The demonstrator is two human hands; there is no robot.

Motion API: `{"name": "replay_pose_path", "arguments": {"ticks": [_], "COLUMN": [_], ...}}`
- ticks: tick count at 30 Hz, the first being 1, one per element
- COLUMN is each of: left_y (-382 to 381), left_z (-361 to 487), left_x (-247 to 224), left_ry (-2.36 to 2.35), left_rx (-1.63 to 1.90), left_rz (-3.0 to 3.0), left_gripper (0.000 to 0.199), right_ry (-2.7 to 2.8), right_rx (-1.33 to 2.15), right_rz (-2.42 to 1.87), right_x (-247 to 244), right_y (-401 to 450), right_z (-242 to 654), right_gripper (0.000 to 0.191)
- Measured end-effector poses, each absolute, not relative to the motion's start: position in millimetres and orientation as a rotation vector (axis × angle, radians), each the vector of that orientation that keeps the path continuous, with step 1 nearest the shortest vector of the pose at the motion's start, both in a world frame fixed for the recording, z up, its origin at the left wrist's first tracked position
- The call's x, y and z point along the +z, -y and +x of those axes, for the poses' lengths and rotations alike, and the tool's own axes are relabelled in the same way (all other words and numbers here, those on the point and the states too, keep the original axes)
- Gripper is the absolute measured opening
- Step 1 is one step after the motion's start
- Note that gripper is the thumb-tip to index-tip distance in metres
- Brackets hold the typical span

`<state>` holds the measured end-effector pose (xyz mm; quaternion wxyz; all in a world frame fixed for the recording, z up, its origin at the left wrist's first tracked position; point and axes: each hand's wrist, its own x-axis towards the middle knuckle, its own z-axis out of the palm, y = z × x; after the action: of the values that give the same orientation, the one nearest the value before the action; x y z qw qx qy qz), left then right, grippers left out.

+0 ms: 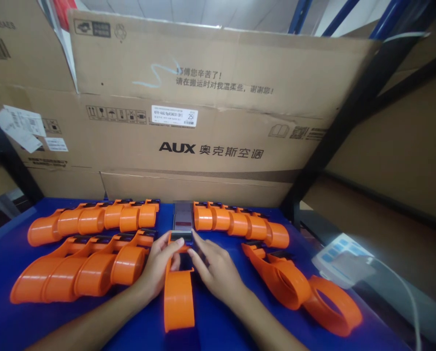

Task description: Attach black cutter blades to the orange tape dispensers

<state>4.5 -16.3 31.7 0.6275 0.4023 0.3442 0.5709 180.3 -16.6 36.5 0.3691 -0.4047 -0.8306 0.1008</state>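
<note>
At the middle of the blue surface [218, 324], my left hand [162, 258] is closed on an orange holder [179, 300], thumb on the dark piece at its top end. The holder's wide curved part hangs toward me. Just beyond it stands a grey device [183, 216] with a dark reddish window, touching or nearly touching the holder's top end. My right hand [214, 265] is at the right side of that end, its index finger and thumb stretched out and apart; its other fingers are partly hidden.
Rows of similar orange holders lie at the left [93, 275], back left [89, 220], back right [239, 224] and right [287, 282]. Cardboard [203, 180] stands behind. A white-and-blue box with a cable [344, 261] is at the right, near a black post [323, 126].
</note>
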Motion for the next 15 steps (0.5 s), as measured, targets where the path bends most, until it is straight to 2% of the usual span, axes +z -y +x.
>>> {"name": "replay_pose_path", "arguments": {"ticks": [8, 15], "left_y": [17.5, 13.5], "left_z": [7.9, 4.1], "left_x": [26.3, 19.1], "left_ry": [-0.828, -0.853], "left_rx": [1.346, 1.291], "left_rz": [0.863, 1.018], "left_gripper": [0.031, 0.033], "right_ry": [2.208, 2.143], "right_rx": [-0.041, -0.231], "right_rz": [-1.067, -1.087], "right_x": [33.7, 22.3], "right_y": [19.8, 17.2], "right_z": [178.2, 174.4], "right_gripper": [0.062, 0.054]}}
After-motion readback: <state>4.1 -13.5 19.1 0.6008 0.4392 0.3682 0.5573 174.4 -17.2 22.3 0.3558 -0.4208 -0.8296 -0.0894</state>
